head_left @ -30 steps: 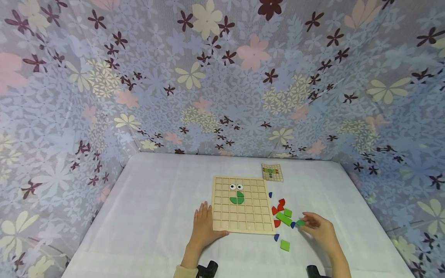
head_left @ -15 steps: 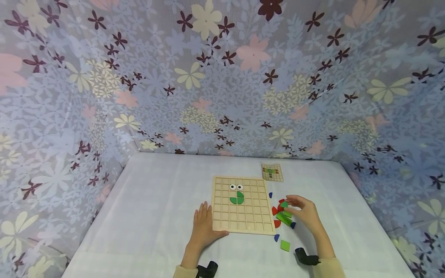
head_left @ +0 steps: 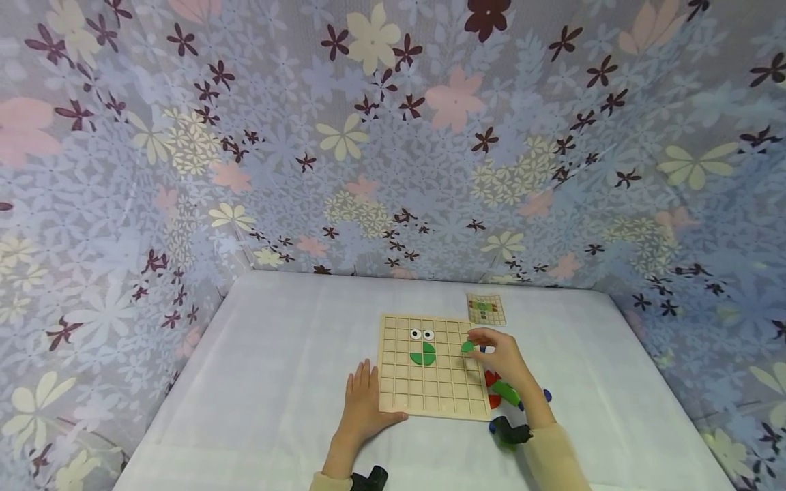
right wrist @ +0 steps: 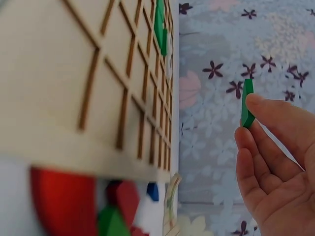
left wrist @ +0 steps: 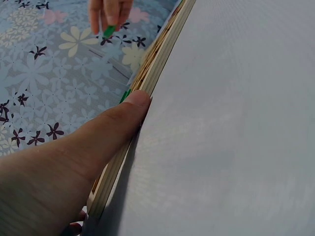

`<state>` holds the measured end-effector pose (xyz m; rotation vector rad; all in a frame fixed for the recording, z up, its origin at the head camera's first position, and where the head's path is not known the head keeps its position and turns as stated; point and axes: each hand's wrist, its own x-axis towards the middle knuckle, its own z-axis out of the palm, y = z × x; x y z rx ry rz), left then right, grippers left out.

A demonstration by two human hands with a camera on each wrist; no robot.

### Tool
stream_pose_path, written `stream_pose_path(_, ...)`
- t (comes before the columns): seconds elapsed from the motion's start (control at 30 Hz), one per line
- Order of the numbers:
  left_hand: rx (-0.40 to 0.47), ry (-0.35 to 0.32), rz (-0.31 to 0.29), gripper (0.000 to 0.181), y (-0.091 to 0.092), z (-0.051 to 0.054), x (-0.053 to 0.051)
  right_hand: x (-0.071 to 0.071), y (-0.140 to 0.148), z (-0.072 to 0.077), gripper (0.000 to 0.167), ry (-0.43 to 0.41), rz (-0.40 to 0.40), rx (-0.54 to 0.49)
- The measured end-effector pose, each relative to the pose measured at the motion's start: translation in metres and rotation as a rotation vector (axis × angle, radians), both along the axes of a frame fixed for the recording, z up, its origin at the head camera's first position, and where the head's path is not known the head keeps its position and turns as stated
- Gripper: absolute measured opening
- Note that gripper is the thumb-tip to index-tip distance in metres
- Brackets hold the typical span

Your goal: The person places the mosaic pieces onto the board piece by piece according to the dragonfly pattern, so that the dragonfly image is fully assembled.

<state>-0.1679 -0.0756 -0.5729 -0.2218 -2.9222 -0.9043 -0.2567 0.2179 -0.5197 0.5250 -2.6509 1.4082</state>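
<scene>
My right hand (head_left: 500, 353) pinches a green quarter-circle piece (head_left: 468, 346) between thumb and fingers, above the right part of the wooden grid board (head_left: 399, 382). In the right wrist view the same green piece (right wrist: 247, 103) is seen edge-on, apart from the board. My left hand (head_left: 362, 402) lies with straight fingers along the board's left edge, its thumb on the front edge; the left wrist view shows that thumb (left wrist: 113, 123) against the board's side. Set in the board are green quarter pieces (head_left: 424, 357) and two round eye pieces (head_left: 421, 335).
Right of the board lie red pieces (head_left: 494, 399), a long green piece (head_left: 507, 393) and a blue piece (head_left: 547, 395), partly hidden by the right arm. A small pattern card (head_left: 486, 309) lies behind the board. White cloth (head_left: 276, 354) covers the table; flowered fabric (head_left: 344, 170) surrounds it.
My right hand has carried the green quarter-circle piece leftward and away from me, from the loose pieces to over the board. The left hand stays at the board's edge. The head view shifted slightly.
</scene>
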Motion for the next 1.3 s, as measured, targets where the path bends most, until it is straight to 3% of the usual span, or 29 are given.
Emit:
stream_pose_path(0.2,-0.007,-0.005,-0.005,0.114,-0.001,-0.001,0.001,-0.011,-0.016,0.003,0.042,-0.011,0.016,0.007)
stream_pose_path(0.53,-0.020,0.005,-0.013,0.115,-0.002,-0.004,0.001,-0.026,-0.041,0.001,0.039,0.080,0.119,0.003)
stream_pose_path(1.0,-0.026,-0.018,-0.017,0.114,-0.002,0.002,0.000,-0.036,-0.070,-0.013,0.037,0.016,0.190,-0.015)
stream_pose_path(1.3,-0.024,-0.012,-0.012,0.113,-0.003,0.001,0.000,-0.042,-0.083,-0.025,0.037,-0.042,0.183,0.034)
